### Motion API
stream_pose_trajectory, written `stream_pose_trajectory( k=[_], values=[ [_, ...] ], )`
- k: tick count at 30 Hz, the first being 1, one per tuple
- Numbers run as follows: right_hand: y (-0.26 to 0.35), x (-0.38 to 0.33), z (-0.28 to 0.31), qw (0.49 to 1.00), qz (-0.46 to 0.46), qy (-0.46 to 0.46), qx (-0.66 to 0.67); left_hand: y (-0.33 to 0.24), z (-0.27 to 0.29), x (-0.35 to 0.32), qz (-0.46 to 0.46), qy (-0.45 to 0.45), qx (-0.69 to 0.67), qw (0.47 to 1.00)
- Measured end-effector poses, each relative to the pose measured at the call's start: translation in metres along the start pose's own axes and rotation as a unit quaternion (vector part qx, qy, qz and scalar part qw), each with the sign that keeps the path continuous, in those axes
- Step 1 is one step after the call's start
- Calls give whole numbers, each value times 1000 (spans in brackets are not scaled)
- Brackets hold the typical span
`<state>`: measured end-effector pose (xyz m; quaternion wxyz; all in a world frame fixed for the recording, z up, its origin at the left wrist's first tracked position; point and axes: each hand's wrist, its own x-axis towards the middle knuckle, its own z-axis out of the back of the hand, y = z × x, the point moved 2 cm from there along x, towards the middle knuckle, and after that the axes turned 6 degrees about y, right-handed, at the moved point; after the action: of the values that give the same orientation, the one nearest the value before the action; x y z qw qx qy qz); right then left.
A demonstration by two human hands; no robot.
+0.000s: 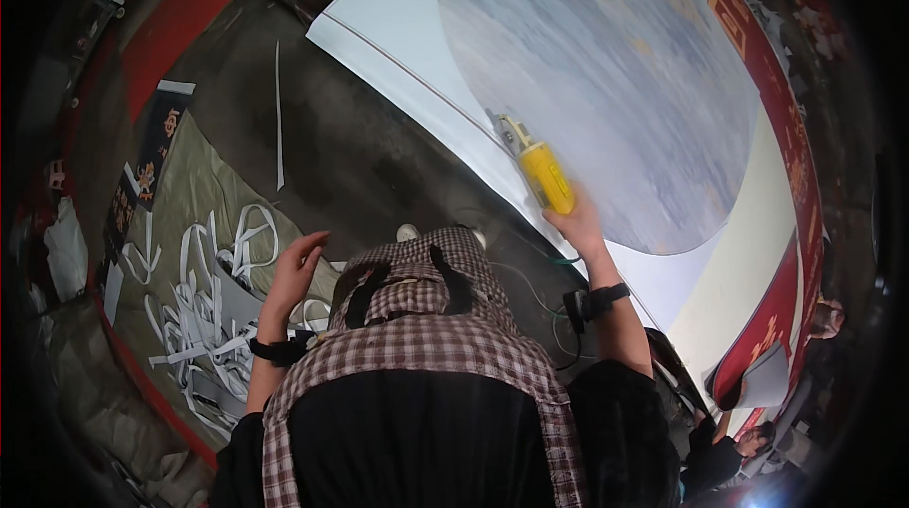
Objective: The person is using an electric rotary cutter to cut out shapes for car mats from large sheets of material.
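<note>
My right hand [580,224] is wrapped round the back end of a yellow handheld power cutter [544,175]. The cutter's metal head rests near the left edge of a large pale sheet [398,53], beside a thin dark line that runs along that edge. A big grey-blue streaked oval [606,82] fills the middle of the sheet. Away from the sheet, my left hand [299,267] hangs in the air with its fingers stretched out, holding nothing. Below it on the left lies a tangled heap of white cut strips [204,319].
One narrow white strip [278,120] lies alone on the dark floor [322,139]. An olive cloth [204,177] spreads under the heap. Red patterned material [772,101] borders the sheet's right side. Another person [724,456] is at the lower right. A thin cable [540,295] trails beside me.
</note>
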<state>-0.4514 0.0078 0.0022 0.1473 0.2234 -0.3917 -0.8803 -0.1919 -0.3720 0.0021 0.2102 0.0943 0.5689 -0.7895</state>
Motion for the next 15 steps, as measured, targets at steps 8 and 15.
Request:
stream_pose_trajectory(
  k=[8,15],
  values=[
    [36,46,-16,998,-23,-15,-64,-2,31,44,-3,3,-10,1000],
    [61,96,-34,1000,-19,-20,-5,-38,57,107,-25,0,1,1000]
  ],
)
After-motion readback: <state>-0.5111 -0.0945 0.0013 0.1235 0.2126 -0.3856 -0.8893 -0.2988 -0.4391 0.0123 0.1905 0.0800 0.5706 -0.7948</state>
